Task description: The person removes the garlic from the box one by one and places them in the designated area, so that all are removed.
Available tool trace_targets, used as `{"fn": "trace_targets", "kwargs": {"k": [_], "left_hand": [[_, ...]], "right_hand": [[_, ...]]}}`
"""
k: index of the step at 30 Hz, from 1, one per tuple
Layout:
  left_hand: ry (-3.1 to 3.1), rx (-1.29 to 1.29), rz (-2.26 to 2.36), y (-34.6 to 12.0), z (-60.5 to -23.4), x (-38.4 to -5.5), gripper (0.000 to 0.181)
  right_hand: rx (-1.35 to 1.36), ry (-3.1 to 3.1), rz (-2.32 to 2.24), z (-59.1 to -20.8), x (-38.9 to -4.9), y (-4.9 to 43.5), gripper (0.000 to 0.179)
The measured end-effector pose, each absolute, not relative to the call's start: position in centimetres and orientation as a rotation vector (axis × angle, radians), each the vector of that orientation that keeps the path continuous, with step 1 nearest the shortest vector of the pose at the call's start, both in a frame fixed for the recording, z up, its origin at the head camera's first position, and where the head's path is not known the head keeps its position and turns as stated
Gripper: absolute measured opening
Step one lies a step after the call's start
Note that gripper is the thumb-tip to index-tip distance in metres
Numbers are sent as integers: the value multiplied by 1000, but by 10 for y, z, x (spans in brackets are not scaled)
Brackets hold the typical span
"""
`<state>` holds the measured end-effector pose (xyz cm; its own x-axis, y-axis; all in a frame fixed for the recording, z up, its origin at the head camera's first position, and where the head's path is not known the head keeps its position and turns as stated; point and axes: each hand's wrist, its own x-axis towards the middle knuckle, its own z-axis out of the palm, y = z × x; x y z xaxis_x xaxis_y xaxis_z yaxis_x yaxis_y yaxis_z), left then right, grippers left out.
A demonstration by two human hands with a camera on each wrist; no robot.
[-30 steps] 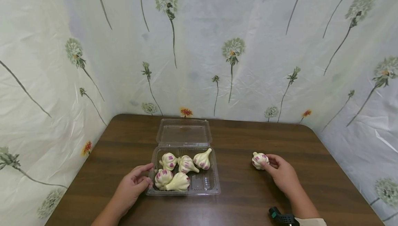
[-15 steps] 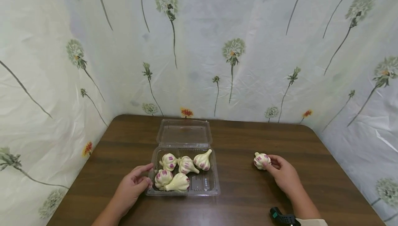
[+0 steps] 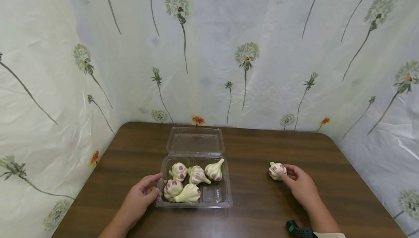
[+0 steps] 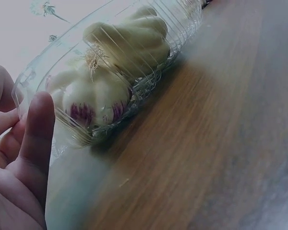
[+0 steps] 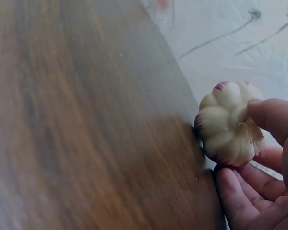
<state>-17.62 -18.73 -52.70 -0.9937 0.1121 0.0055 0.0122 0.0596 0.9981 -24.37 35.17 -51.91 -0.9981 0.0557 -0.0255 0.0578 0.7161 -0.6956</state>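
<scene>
Shifted slightly rightward over the past second, a purple-streaked garlic bulb is pinched between the thumb and fingers of a person's right hand, right of center in the lower half of the frame. Whether it touches the brown wood-grain bench below cannot be told. At lower left, the left hand holds the left edge of a clear plastic container, thumb and bent fingers close together at the rim. Five more bulbs sit inside, three across the back and two at the front left; the rearmost right one points its neck toward the upper right. The container's lid lies open behind it, near center. Dandelion-printed sheeting fills the upper frame, and a black device shows by the right wrist at the bottom edge.
</scene>
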Motion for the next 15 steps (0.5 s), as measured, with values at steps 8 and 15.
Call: {"fn": "trace_targets", "kwargs": {"k": [8, 15], "left_hand": [[2220, 130, 2095, -189, -527, -176, 49], [2218, 126, 2070, -190, -524, -175, 50]], "right_hand": [[141, 2875, -1219, -519, -243, 353, 86], [165, 2887, -1215, -516, -243, 353, 87]]}}
